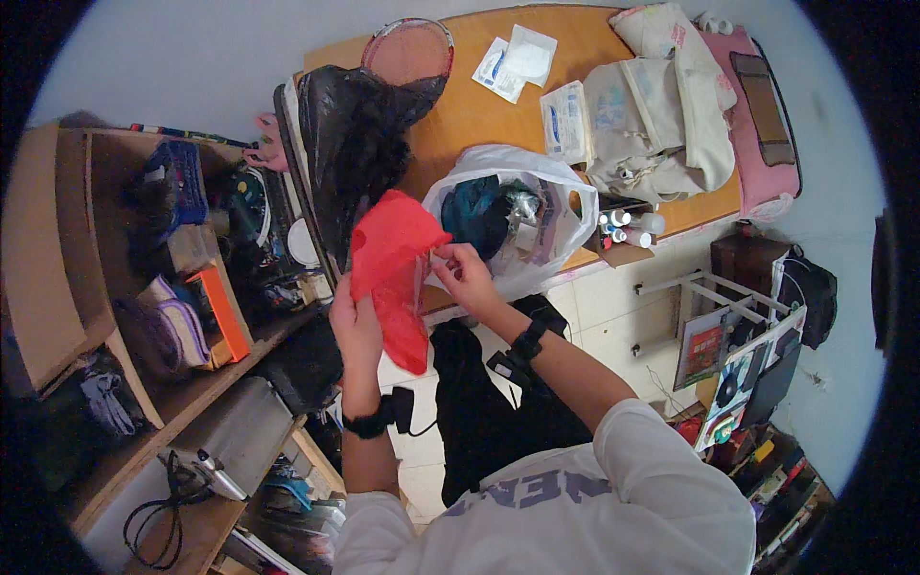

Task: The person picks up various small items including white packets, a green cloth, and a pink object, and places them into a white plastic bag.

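A crumpled red bag, thin and perhaps plastic or fabric (399, 266), hangs between my hands above the front edge of the wooden table. My left hand (357, 320) grips its left side. At its right edge my right hand (460, 272) pinches with thumb and fingertips. Just beyond my right hand stands an open white plastic bag (568, 248) with dark teal cloth (471, 208) and a clear crinkled wrapper (525, 208) inside. A black plastic bag (352, 129) lies behind the red one, partly covering a racket (408, 52).
White printed packets (564, 126) and a folded cream cloth (647, 129) lie on the table (460, 115). Small bottles (636, 237) stand in a box at its front edge. A crowded wooden shelf (215, 384) borders the left; a white-legged stand (719, 295) is at right.
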`<control>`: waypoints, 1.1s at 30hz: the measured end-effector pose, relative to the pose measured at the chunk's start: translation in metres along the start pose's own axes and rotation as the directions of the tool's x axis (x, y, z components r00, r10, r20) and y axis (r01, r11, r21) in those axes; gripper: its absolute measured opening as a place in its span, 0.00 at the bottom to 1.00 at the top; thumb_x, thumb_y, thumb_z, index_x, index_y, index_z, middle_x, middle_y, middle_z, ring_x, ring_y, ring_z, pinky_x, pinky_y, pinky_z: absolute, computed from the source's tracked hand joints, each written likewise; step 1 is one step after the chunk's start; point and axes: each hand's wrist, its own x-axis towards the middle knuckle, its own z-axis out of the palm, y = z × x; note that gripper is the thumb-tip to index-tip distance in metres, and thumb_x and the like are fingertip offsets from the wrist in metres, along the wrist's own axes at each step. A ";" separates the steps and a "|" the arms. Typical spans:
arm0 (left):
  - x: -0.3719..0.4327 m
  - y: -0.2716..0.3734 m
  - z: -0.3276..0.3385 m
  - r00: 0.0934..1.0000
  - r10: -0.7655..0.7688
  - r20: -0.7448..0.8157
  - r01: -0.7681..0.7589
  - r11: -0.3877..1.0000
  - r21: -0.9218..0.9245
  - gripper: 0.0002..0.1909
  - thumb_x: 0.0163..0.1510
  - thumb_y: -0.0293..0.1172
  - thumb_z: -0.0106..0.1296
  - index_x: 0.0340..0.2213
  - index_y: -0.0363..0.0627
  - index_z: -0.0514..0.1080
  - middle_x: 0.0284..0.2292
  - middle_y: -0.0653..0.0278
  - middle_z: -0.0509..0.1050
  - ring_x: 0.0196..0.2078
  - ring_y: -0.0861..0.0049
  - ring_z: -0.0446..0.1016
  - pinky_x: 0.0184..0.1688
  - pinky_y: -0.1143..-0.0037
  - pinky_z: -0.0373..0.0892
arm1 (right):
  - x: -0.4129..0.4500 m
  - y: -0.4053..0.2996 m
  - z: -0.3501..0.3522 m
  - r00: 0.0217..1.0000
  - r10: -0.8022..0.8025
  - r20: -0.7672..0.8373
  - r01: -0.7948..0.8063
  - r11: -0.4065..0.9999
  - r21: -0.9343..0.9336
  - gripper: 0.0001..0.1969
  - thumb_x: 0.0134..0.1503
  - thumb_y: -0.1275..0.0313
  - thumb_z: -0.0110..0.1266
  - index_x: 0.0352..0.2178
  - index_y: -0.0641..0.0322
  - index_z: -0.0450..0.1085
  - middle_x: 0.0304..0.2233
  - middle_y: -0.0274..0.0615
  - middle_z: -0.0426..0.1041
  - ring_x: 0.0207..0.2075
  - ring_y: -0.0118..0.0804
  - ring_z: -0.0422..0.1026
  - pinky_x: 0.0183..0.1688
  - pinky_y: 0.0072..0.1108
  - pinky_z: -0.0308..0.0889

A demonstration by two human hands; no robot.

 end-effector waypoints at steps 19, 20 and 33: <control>-0.007 0.004 0.091 0.906 0.114 0.408 -0.252 0.919 0.303 0.19 0.53 0.34 0.38 0.44 0.34 0.59 0.45 0.53 0.63 0.48 0.65 0.62 0.49 0.72 0.59 | -0.022 -0.012 -0.077 0.841 0.340 0.421 -0.488 0.140 0.862 0.28 0.54 0.51 0.41 0.49 0.60 0.56 0.48 0.43 0.63 0.46 0.38 0.65 0.49 0.30 0.61; -0.013 -0.016 0.106 0.926 0.146 0.349 -0.230 0.950 0.211 0.20 0.53 0.34 0.39 0.45 0.34 0.57 0.46 0.52 0.61 0.49 0.63 0.61 0.49 0.72 0.58 | -0.028 -0.002 -0.080 0.840 0.338 0.425 -0.490 0.136 0.861 0.28 0.54 0.51 0.41 0.49 0.60 0.56 0.48 0.43 0.63 0.46 0.38 0.65 0.49 0.30 0.61; -0.014 0.016 0.110 0.765 -0.288 0.576 0.447 0.882 -0.153 0.30 0.51 0.35 0.48 0.51 0.39 0.50 0.49 0.54 0.59 0.52 0.69 0.58 0.51 0.71 0.57 | -0.027 0.018 -0.128 0.859 0.314 0.403 -0.463 0.143 0.875 0.28 0.51 0.57 0.48 0.50 0.61 0.55 0.46 0.43 0.64 0.45 0.35 0.66 0.47 0.26 0.63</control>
